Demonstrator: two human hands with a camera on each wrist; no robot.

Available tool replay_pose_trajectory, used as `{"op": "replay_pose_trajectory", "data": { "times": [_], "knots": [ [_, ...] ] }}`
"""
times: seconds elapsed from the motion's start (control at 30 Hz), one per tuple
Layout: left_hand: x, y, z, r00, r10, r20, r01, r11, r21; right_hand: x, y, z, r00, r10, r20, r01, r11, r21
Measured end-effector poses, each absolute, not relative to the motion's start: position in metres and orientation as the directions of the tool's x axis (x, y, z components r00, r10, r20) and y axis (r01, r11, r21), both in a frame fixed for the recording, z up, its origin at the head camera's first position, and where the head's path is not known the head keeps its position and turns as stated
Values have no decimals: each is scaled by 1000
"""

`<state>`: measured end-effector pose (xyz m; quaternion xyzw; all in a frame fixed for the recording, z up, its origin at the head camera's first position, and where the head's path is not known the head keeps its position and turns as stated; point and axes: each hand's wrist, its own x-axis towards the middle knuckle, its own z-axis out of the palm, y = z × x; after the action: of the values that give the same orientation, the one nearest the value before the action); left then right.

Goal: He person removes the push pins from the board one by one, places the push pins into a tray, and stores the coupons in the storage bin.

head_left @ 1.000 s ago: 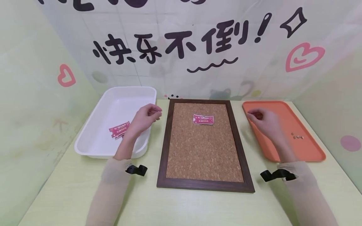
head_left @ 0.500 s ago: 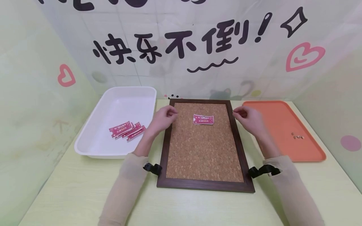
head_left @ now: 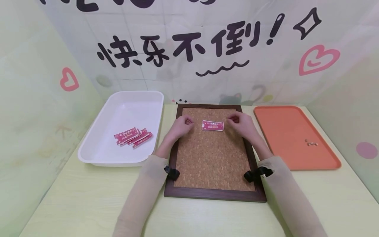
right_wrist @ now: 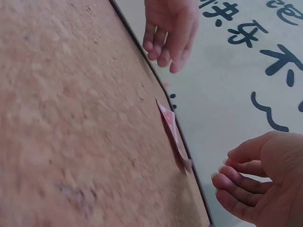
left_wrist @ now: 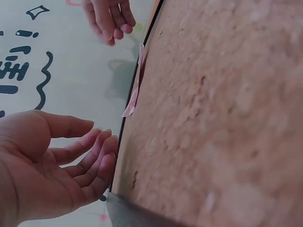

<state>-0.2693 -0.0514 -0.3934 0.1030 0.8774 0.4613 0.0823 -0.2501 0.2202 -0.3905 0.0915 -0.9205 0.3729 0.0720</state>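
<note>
A pink-red coupon (head_left: 213,125) with Chinese print lies on the upper part of a brown-framed corkboard (head_left: 213,161). Over the board, to the coupon's left, hovers my left hand (head_left: 180,127), its fingers loosely bent and nothing in them. My right hand (head_left: 243,125) is close by the coupon's right end, likewise holding nothing. Both wrist views show bent fingers with gaps between thumb and fingertips, on the left hand (left_wrist: 61,165) and the right hand (right_wrist: 260,175). Seen from the right wrist, the coupon (right_wrist: 170,130) bows up slightly off the cork.
Left of the board stands a white plastic basin (head_left: 97,144) with several more coupons (head_left: 134,136) overlapping inside. An orange tray (head_left: 291,131) on the right carries several tiny shiny pieces (head_left: 311,143). A printed backdrop (head_left: 165,79) rises behind the pale table (head_left: 189,217).
Both hands have moved inward: the left from over the white basin, the right from over the orange tray, to either side of the coupon. The coupon has stayed in place.
</note>
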Motion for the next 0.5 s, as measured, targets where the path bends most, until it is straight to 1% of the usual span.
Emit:
{"op": "replay_pose_trajectory", "data": {
  "times": [0.1, 0.23, 0.33, 0.5],
  "knots": [
    [-272, -48, -396, -965, 250, -81, 75, 555, 828, -257, 209, -395, -969, -141, 201, -241, 709, -663],
    [-276, -42, -400, -963, 244, -112, 40, 544, 838, -265, 197, -399, -971, -166, 171, -238, 721, -650],
    [-279, -37, -401, -960, 250, -126, 33, 547, 837, -270, 190, -404, -973, -179, 144, -230, 731, -643],
    [-283, -28, -402, -959, 256, -121, 43, 555, 831, -277, 184, -411, -974, -177, 139, -225, 745, -628]
  ]
}}
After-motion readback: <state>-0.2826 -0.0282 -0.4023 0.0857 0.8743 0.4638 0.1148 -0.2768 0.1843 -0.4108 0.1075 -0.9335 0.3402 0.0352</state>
